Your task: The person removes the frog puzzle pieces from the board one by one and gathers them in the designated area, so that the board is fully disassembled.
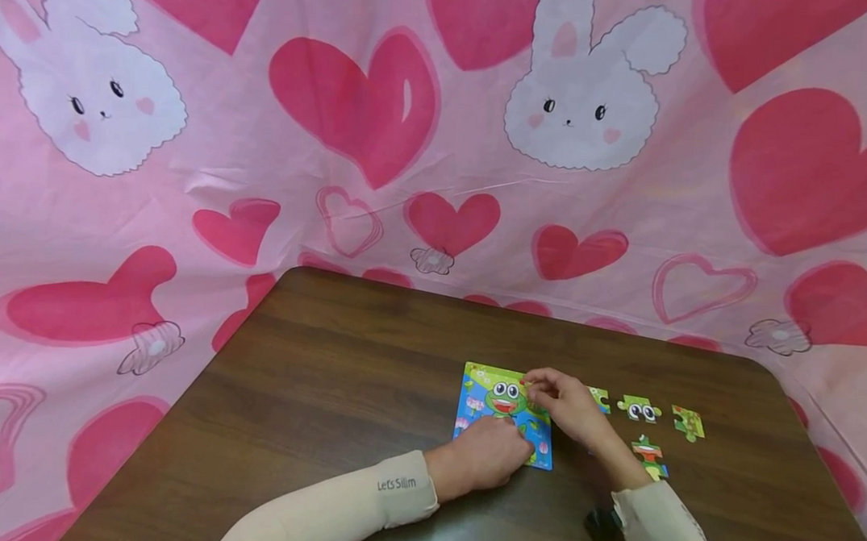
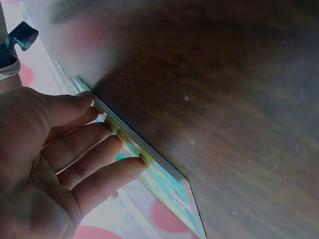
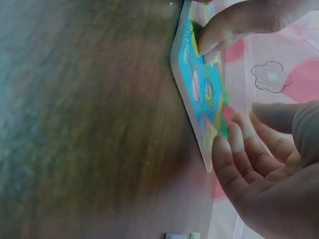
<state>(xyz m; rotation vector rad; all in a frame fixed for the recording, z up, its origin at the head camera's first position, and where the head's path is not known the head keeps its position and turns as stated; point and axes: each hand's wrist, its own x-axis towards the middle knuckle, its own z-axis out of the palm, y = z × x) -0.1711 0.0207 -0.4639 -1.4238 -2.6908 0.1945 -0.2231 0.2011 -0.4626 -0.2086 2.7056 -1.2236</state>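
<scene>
A square frog jigsaw board (image 1: pixel 472 393) lies on the table, mostly blue and green. My left hand (image 1: pixel 482 458) rests over its near part; in the left wrist view, the fingers (image 2: pixel 112 186) are slightly bent and touch the board. At the right side of the board is my right hand (image 1: pixel 569 405). In the right wrist view its fingertips (image 3: pixel 223 144) touch the board's edge beside a raised green bit (image 3: pixel 222 122), and the thumb (image 3: pixel 271 115) stands apart from them. Fingers hide part of the frog picture.
Loose puzzle pieces lie right of the board: one with eyes (image 1: pixel 640 409), one with a red mouth (image 1: pixel 647 453), a green and brown one (image 1: pixel 688 423) and another (image 1: pixel 600 397) partly behind my right hand. A dark object (image 1: pixel 601 524) sits by the right sleeve. Pink heart-print cloth (image 1: pixel 466 183) hangs behind the brown table (image 1: pixel 342 363).
</scene>
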